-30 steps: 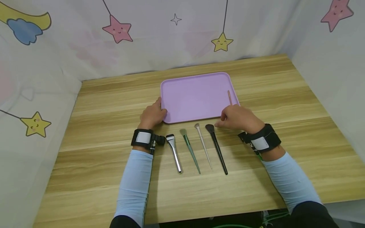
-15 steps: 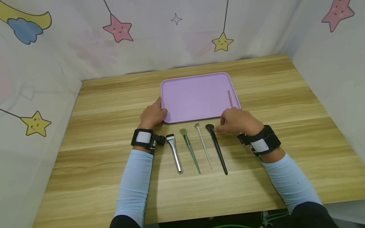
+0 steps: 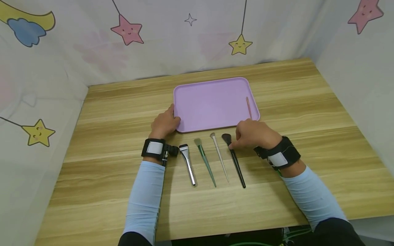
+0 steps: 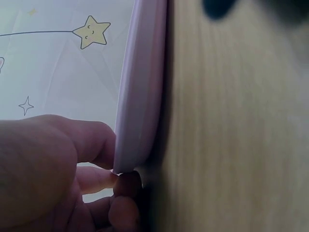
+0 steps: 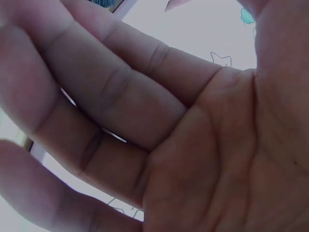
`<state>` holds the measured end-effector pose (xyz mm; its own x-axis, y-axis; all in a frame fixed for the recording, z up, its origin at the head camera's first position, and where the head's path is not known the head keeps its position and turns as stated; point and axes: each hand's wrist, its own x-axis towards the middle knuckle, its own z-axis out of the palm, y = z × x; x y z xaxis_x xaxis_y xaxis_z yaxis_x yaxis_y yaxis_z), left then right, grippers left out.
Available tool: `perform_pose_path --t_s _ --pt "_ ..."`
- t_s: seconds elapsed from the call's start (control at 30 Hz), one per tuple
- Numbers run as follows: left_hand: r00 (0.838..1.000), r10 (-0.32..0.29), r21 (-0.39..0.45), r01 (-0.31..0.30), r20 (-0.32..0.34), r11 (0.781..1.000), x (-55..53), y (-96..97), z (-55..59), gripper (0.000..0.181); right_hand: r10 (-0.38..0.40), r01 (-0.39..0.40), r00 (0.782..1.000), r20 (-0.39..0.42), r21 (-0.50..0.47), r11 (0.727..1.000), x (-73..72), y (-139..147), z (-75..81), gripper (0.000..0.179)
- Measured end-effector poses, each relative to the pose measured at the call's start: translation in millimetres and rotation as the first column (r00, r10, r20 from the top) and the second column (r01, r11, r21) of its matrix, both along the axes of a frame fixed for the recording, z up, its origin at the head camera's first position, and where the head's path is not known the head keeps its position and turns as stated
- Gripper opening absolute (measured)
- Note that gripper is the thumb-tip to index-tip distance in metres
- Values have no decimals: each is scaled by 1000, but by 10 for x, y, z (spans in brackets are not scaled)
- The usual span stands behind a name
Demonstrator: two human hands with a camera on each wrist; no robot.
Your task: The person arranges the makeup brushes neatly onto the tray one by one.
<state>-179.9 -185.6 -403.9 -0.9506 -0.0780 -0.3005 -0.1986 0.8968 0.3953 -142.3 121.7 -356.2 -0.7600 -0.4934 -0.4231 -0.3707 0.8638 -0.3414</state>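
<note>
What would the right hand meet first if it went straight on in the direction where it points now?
Most likely the black brush; the right hand reaches right up to it, though whether they touch is unclear.

Fingers (image 5: 118,87) and a creased palm (image 5: 207,154) largely hide a pale, star-printed backdrop (image 5: 193,26).

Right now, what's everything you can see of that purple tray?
The purple tray is a shallow rectangle with rounded corners and a low raised rim, smooth and plastic-looking. It sits toward the back of the wood-grain table. The left hand grips its front-left corner; a slim copper-pink handle lies inside near the right edge. The right hand hides part of its front edge.
</note>
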Motion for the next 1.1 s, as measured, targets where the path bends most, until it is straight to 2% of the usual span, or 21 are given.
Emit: perform_pose_path --t_s 0.43,0.7,1.1 --pt "1000 -15 -3 15 0 1000 -17 21 36 72 27 -26 999 -25 43 999 46 -31 -18 41" --pt "1000 -4 -5 4 -4 1000 -29 16 14 72 66 -65 997 -37 30 997 70 -75 -44 47" --pt "1000 3 1 -3 8 1000 -6 16 13 72 65 -64 998 -4 90 994 109 -159 -129 46"
